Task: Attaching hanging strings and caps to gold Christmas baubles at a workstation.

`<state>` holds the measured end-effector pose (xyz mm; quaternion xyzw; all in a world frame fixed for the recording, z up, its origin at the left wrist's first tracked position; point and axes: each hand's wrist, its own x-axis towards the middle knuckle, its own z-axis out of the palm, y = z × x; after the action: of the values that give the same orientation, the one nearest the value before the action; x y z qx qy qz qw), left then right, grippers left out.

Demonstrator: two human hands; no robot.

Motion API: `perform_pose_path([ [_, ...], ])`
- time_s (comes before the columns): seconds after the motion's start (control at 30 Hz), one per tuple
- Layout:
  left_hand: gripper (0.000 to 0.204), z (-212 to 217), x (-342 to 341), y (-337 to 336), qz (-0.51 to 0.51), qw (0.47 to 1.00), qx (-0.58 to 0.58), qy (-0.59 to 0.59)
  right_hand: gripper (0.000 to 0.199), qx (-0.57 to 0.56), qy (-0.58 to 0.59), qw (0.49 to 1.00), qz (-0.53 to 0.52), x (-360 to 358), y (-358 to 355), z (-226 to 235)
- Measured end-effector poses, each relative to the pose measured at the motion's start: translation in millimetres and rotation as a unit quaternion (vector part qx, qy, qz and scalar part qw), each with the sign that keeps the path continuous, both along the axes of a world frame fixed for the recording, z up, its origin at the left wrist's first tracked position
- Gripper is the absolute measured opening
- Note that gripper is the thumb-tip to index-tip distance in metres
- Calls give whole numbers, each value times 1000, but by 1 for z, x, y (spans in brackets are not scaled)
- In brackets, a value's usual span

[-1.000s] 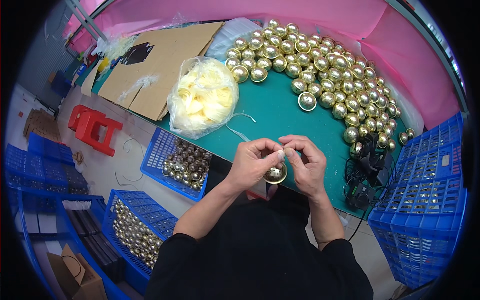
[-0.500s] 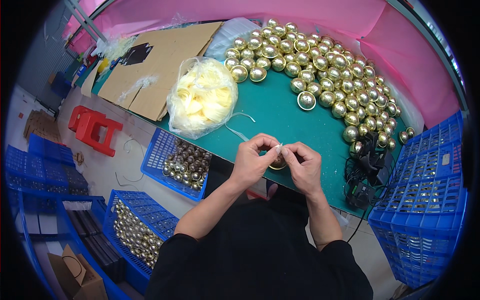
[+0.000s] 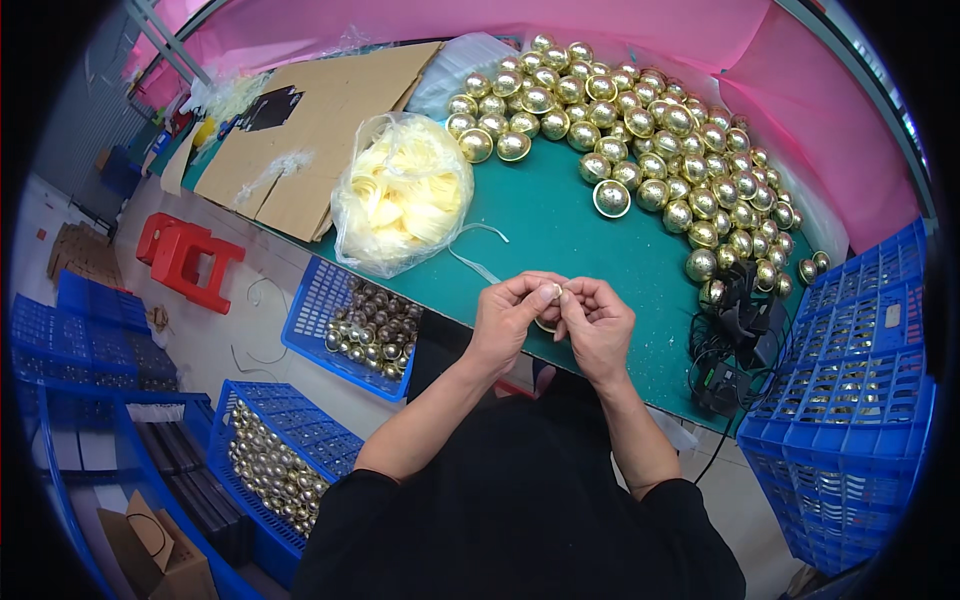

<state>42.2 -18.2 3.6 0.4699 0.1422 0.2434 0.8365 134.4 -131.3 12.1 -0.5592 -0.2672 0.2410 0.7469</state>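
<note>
Gold ball [image 3: 546, 322], frame centre: I see left hand [image 3: 512, 318] and right hand [image 3: 598, 325] pinched on it together, steadying it. Balls [image 3: 640, 130] heaped upper right, within reach.

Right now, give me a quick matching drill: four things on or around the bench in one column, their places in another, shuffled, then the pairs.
Things:
1. clear bag of pale yellow ribbon
2. pile of gold half-shells
3. red plastic stool
4. flattened cardboard

Places:
A. on the floor, left of the bench
B. far left of the bench top
C. on the green mat, left of the pile
D. far right of the green mat, by the pink wall

Pairs: 1-C, 2-D, 3-A, 4-B

Both hands, left hand and right hand, pinch one gold piece at the near edge.
</note>
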Motion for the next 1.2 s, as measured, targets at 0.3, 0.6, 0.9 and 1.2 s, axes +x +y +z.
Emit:
perform_pose_path([
  [0.3,15,9,1,-8,67,992,106,-8,9,-3,-44,999,-22,1,0,4],
  [0.6,11,12,-3,-10,57,993,95,35,7,-3,-66,998,10,17,-5,13],
  [0.9,11,12,-14,-2,23,996,34,76,21,11,50,997,65,20,-6,18],
  [1.2,11,13,-23,-1,57,986,137,83,17,-81,-60,991,85,12,-4,15],
])
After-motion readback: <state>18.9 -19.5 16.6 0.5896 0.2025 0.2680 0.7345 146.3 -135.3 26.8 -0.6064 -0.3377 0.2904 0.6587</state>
